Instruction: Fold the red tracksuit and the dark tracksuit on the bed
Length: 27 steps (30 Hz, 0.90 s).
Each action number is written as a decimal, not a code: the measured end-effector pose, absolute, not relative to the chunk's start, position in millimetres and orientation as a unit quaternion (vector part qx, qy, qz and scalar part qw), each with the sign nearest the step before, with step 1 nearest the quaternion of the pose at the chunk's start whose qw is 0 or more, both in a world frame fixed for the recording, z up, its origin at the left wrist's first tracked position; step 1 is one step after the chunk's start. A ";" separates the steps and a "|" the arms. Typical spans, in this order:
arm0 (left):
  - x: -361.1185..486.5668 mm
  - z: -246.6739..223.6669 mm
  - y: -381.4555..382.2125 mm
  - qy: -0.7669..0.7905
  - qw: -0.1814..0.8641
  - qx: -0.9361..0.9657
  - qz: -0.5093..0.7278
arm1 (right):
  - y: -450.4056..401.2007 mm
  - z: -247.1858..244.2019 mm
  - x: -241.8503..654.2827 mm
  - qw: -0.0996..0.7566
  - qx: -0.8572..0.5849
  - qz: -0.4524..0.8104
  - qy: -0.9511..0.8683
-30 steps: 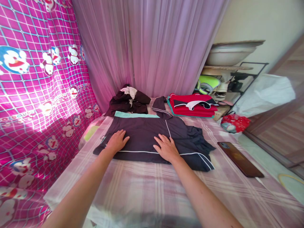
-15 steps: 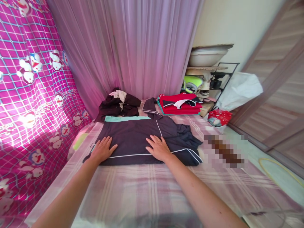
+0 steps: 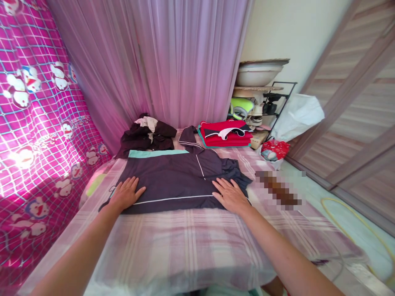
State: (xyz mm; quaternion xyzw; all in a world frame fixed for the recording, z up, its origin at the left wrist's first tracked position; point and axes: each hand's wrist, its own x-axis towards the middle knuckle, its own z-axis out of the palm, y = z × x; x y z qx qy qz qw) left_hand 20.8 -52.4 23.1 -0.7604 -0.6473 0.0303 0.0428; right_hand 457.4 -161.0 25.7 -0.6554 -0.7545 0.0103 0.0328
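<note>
A dark short-sleeved shirt [image 3: 166, 176] with white piping and a pale green strip lies partly folded on the plaid bed sheet [image 3: 148, 246]. Its collar points away from me, near a red folded pile. My left hand [image 3: 125, 194] rests flat on the shirt's left end, fingers outstretched. Flat on its right part, close to the sleeve, lies my right hand [image 3: 231, 195], its fingers slightly spread. Neither hand grips the fabric.
Behind the shirt sit a stack of red folded clothes [image 3: 228, 139] and a crumpled dark clothes heap [image 3: 148, 133]. A pink patterned curtain [image 3: 46, 144] hangs at left. On the right stand a rack [image 3: 282, 111], a white bag [image 3: 299, 117] and a red bag [image 3: 276, 149].
My right hand has slid rightward over the shirt toward the sleeve. My left hand stays on the shirt's left end. The whole view has shifted slightly.
</note>
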 end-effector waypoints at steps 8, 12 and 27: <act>52.9 68.1 -55.2 -0.669 0.035 -0.736 0.097 | -161.8 29.6 451.3 0.034 -0.657 0.003 -0.753; 91.5 61.4 -74.2 -0.640 0.062 -0.766 -0.007 | -163.2 31.0 450.3 0.039 -0.661 0.002 -0.750; 108.1 33.8 -100.4 -0.613 0.026 -0.775 -0.152 | -163.6 27.2 447.0 0.065 -0.678 -0.014 -0.732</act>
